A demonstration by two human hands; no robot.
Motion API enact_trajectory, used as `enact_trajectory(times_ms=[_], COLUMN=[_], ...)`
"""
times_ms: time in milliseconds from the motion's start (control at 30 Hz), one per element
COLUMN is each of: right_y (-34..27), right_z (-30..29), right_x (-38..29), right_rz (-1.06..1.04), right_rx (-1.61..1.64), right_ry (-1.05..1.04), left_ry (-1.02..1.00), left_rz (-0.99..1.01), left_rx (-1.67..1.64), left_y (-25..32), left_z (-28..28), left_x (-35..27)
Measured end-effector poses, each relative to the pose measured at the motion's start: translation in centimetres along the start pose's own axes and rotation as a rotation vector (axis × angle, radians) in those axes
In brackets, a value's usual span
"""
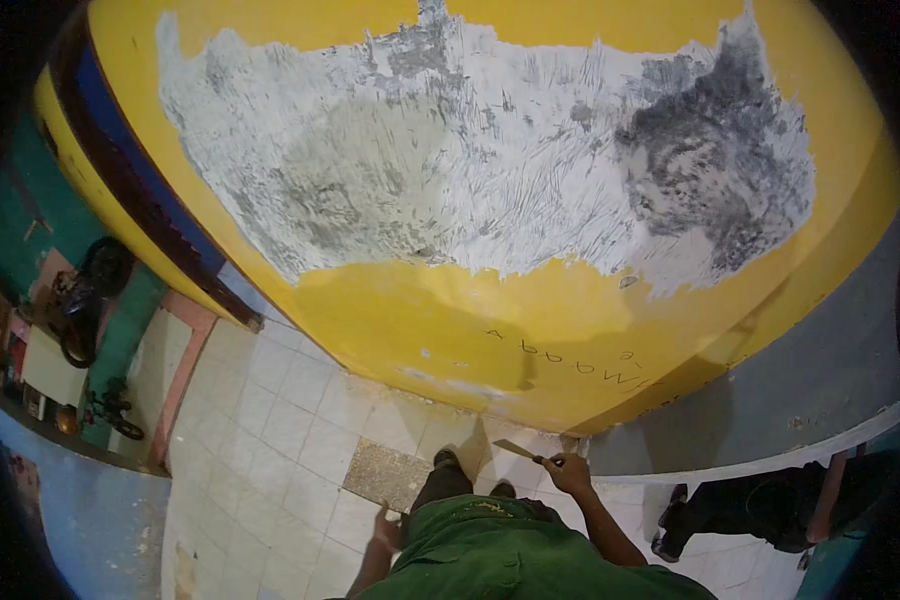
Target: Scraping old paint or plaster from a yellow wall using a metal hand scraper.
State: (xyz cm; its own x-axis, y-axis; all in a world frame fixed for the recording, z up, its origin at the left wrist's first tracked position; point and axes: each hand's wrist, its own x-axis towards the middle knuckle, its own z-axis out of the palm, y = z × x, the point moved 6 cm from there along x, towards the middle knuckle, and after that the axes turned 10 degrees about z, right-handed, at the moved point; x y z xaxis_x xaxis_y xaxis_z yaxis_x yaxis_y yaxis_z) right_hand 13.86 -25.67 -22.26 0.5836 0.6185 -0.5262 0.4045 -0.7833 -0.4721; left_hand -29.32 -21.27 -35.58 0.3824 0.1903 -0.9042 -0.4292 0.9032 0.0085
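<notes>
My right hand [568,473] is closed around the dark handle of a putty knife or scraper [516,448], its blade pointing left above the floor, near the foot of the wall. My left hand [388,531] hangs low beside my left thigh; its fingers are partly hidden and I cannot tell if it holds anything. Before me stands a yellow painted wall [420,322] with a broad scraped or plastered patch [525,172] in white and grey. Dark handwritten marks show on the paint below the patch.
A doorway with a dark wooden frame [139,180] is at the left. A patterned tile [387,475] lies among pale floor tiles. A grey ledge or low wall [727,420] juts out at the right; beyond it is another person in dark clothes [757,502]. Shelved items stand far left.
</notes>
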Motion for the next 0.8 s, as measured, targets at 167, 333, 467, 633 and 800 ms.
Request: enact_trajectory(times_ms=[167,333,467,633,800], right_y=[-3.3,-15.0,-24.1,-32.0,-35.7], right_z=[-2.5,-14.0,-22.3,-26.6,-27.3], right_x=[-0.8,-8.6,-14.9,-17.2,-17.9], right_rz=[-0.167,-0.609,-1.05,-1.104,-1.133], right_rx=[0.537,0.625,0.554,0.491,0.482], right_ry=[-0.005,0.264,0.844,1.13,1.334], left_ry=[-0.276,-0.127,-0.289,-0.327,-0.634], left_rz=[0.759,1.728,2.548,3.02,3.328], left_rx=[0.306,1.083,1.284,1.331,1.189], left_y=[11.9,15.8,12.2,11.7,13.1], left_z=[14.3,33.3,45.3,52.8,57.1], left_x=[-11.6,-26.0,-38.0,-44.3,-44.5])
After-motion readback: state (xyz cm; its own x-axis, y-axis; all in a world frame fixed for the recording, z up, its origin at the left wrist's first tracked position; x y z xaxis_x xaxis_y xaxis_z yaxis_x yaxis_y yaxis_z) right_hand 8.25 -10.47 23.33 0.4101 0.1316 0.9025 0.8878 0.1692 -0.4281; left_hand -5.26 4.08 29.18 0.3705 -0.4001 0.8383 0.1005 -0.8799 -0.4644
